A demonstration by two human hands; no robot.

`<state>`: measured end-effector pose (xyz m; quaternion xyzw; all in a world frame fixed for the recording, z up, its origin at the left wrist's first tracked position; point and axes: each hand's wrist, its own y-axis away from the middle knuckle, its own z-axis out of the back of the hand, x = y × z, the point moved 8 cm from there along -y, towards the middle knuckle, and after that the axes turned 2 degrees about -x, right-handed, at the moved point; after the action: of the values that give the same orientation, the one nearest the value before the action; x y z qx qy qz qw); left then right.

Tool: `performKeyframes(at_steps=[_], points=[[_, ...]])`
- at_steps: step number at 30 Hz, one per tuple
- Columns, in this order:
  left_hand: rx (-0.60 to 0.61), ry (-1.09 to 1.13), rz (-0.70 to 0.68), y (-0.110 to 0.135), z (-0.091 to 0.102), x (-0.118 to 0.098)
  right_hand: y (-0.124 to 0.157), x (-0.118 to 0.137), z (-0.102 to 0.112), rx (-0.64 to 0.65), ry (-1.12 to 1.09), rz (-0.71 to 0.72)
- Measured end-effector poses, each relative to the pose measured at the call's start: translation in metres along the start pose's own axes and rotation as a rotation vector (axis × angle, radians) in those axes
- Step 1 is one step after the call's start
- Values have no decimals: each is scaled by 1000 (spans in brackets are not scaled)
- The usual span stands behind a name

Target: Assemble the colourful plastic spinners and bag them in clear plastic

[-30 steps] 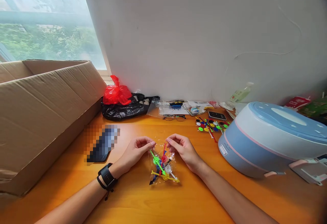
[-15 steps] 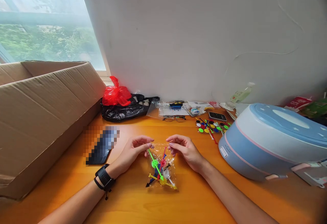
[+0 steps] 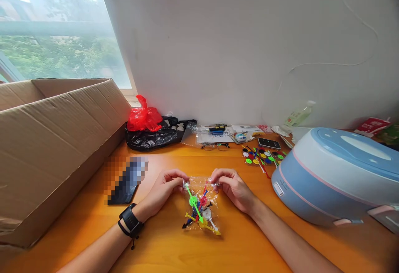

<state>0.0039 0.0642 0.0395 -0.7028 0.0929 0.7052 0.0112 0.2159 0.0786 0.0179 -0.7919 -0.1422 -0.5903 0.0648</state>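
A clear plastic bag [image 3: 202, 219] with several colourful arrow-shaped plastic pieces stands in front of me, its lower end at the table. Inside, a green arrow [image 3: 193, 201] shows on top, with yellow, red, white and blue pieces around it. My left hand [image 3: 171, 183] pinches the bag's upper left corner between thumb and fingertips. At the upper right corner, my right hand [image 3: 230, 185] grips the film in the same way. A black watch [image 3: 131, 220] is on my left wrist.
A cardboard box [image 3: 62, 140] flanks the left side, with a partly pixelated dark phone [image 3: 126, 185] beside it. A blue-white lunch box [image 3: 324, 181] stands right. Behind lie loose coloured pieces [image 3: 262, 156], glasses [image 3: 215, 146], and a red bag [image 3: 144, 117] on black plastic [image 3: 149, 140].
My right hand's fingers have closed on the bag's right corner; they were more parted before. My left fingers pinch closer too. The whole view has shifted slightly.
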Motion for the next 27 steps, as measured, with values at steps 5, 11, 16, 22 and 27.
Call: performKeyframes(at_steps=[5,11,16,22,27], points=[[-14,14,-14,0,1,0,-1,5,1,24,83,73],[13,-21,-21,0,-1,11,-1,3,0,-50,197,128],[11,51,-20,-7,1,25,-4,-25,-3,15,156,-72],[163,61,15,-6,-9,28,2,-30,-11,77,221,-69],[289,1,32,-4,-21,44,9,-41,-27,145,239,-134]])
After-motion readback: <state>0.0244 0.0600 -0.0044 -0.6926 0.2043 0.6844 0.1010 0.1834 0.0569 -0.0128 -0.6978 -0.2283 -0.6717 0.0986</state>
